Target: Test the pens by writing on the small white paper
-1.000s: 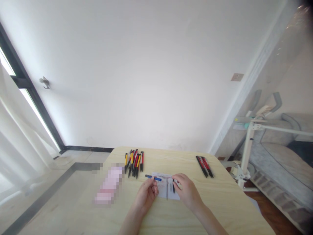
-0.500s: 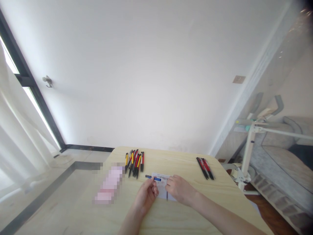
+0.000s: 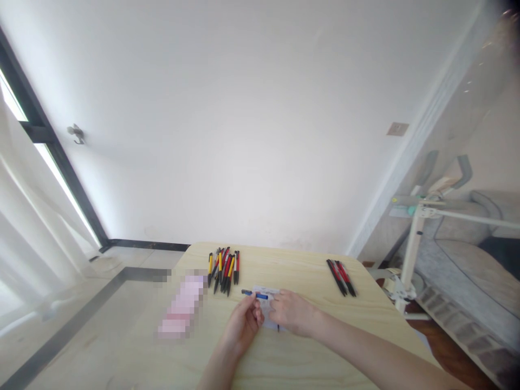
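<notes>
My left hand (image 3: 245, 319) is closed around a blue pen barrel (image 3: 261, 296), pinching it between thumb and fingers. The barrel lies roughly level, its dark end pointing left. Close to its right end is my right hand (image 3: 292, 313), fingers curled together; what they hold, if anything, is hidden. Beneath both hands is a white sheet of paper (image 3: 268, 323) with faint marks on it. The tip of a thin dark stick (image 3: 278, 327) shows just below my right hand, the rest of it covered.
On the light wooden table (image 3: 284, 260), a pile of yellow, red and black pens (image 3: 222, 271) lies at the back left. Several red and black pens (image 3: 341, 277) lie side by side at the right. A blurred pink item (image 3: 182, 306) is at the left edge. Behind stands a white wall (image 3: 260, 135).
My right hand has shifted slightly left, closer to the blue pen barrel, and now covers more of the thin dark stick. My left hand and the barrel stay almost still.
</notes>
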The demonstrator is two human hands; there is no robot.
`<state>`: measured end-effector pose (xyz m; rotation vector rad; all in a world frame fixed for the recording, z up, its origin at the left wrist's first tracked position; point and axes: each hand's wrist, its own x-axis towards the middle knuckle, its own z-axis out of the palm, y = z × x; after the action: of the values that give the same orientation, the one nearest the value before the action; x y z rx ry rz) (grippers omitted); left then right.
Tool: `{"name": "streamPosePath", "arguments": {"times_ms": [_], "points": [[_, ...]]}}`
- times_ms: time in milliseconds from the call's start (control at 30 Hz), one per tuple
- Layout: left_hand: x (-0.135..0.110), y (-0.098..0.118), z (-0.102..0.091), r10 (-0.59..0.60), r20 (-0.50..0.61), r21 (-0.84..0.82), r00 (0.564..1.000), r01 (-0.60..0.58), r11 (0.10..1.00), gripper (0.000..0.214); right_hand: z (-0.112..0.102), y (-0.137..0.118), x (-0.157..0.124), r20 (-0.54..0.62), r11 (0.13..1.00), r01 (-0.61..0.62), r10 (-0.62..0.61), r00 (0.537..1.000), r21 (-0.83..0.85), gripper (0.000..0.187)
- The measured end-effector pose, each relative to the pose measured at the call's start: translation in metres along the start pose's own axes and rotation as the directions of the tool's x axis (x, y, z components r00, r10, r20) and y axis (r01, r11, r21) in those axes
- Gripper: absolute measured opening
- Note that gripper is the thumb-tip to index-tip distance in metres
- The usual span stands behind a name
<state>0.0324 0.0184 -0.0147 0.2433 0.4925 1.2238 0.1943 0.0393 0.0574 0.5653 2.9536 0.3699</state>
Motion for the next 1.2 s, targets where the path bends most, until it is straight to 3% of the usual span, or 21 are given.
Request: {"name": "streamPosePath", "arguments": {"times_ms": [367, 1200], "points": [[0.000, 0.000, 0.000, 0.005, 0.005, 0.010, 1.000, -0.005, 1.000, 0.013, 0.003, 0.004, 0.005, 0.018, 0.995, 0.083, -0.082, 0.996, -0.049, 0.016], [-0.002, 0.001, 0.003, 0.001, 0.003, -0.003, 1.000, -0.001, 1.000, 0.013, 0.021, -0.005, 0.018, -0.020, 0.986, 0.112, -0.115, 0.993, -0.127, 0.006]]}}
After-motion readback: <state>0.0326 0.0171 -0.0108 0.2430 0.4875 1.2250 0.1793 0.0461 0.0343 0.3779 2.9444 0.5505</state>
